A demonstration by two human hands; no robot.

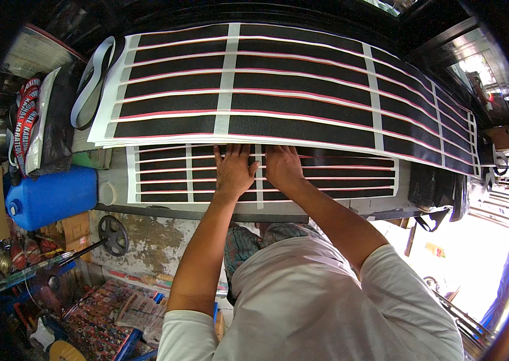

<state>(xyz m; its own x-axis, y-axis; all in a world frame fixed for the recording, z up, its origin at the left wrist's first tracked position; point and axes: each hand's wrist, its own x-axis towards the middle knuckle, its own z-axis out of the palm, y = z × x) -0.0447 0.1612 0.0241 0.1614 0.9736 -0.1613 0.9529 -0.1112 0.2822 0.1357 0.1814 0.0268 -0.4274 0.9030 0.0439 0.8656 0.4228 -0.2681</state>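
Evidently, the step in hand is positioning the lower striped sheet (164, 178), which lies on the table (117, 173) — far edge hidden by the upper striped stack (302, 79). Left hand (234, 171) flat, fingers spread; right hand (283, 166) fingers closer, any grip indeterminable. Next move likely calls for even, light pressure.

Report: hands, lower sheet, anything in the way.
Left hand spread on lower black-banded sheet. Right hand on it too. Upper black-banded sheets overhang, hiding its far edge.
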